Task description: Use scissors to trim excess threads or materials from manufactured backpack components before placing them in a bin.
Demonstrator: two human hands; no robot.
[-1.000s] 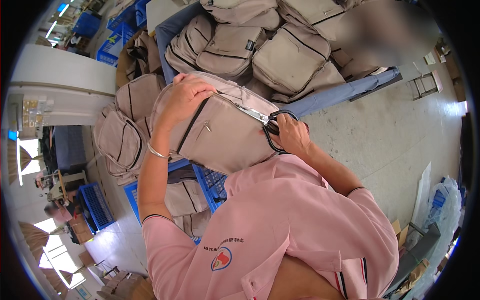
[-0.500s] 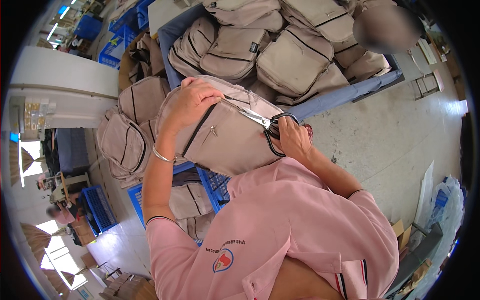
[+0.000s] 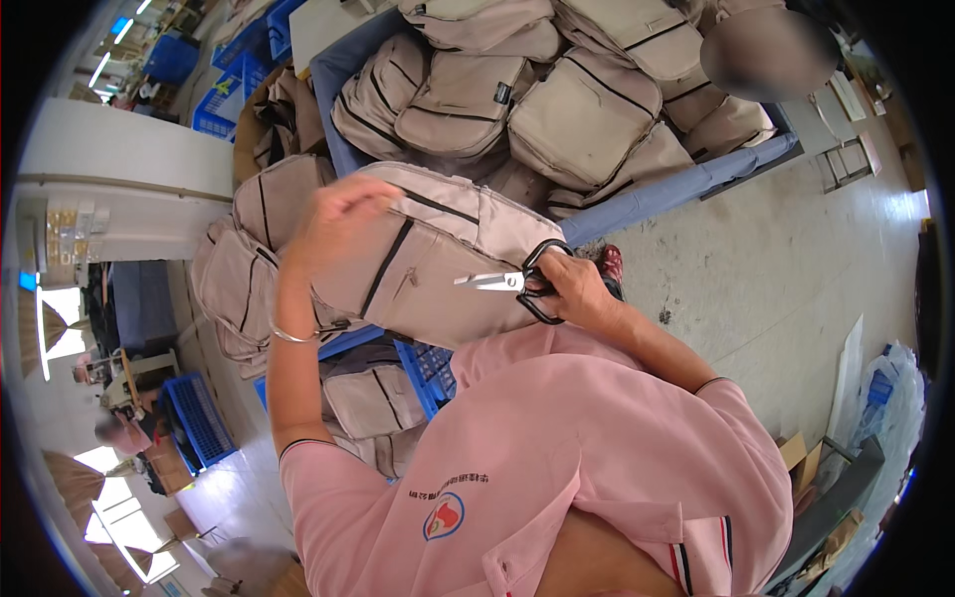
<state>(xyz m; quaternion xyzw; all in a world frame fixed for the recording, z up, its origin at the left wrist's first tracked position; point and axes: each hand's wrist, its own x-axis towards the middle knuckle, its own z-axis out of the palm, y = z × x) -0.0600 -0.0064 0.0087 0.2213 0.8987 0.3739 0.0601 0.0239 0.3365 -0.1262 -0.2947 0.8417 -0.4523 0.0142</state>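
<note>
I hold a beige backpack [image 3: 438, 264] with black zippers up in front of my chest. My left hand [image 3: 333, 224] grips its upper left part, a silver bangle on that wrist. My right hand [image 3: 575, 289] holds black-handled scissors [image 3: 517, 282] at the bag's right side, the steel blades pointing left across the front panel. The blades look nearly closed and lie against the fabric.
A heap of similar beige bags [image 3: 557, 90] lies on a blue-covered table [image 3: 676, 189] ahead. More bags [image 3: 234, 269] hang or pile at my left over blue plastic crates [image 3: 423, 368]. Grey concrete floor [image 3: 786, 269] stretches right. Another person sits far left, low down.
The bag has turned and dropped slightly. The scissors moved from its top right edge down onto the front panel, and my left hand shifted along the bag's upper left.
</note>
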